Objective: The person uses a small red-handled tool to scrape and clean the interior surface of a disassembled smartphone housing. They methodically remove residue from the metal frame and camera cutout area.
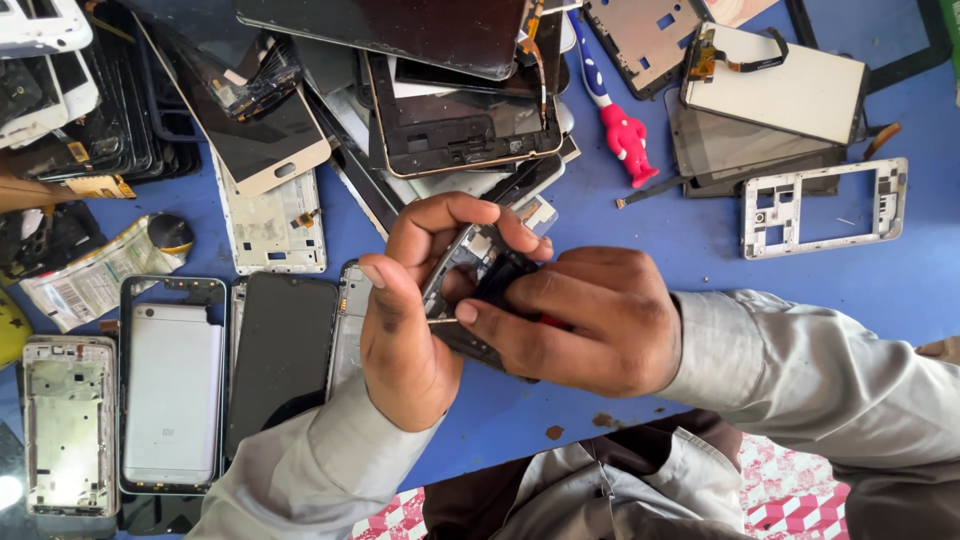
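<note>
My left hand [412,310] grips a dark phone frame [470,262], fingers curled over its top edge and thumb along its side. My right hand [585,320] holds a small screwdriver with a red and black handle [545,321]. Its thin metal tip [441,322] points left and meets the frame near my left thumb. Both hands hover just above the blue table [700,240]. Much of the phone frame is hidden by my fingers.
Phone screens, back covers and metal frames lie all about: a stack at the top centre [460,110], several at the left [170,390], a white frame [825,205] at the right. A red toothbrush-like tool [622,130] and a crumpled wrapper [95,275] also lie here.
</note>
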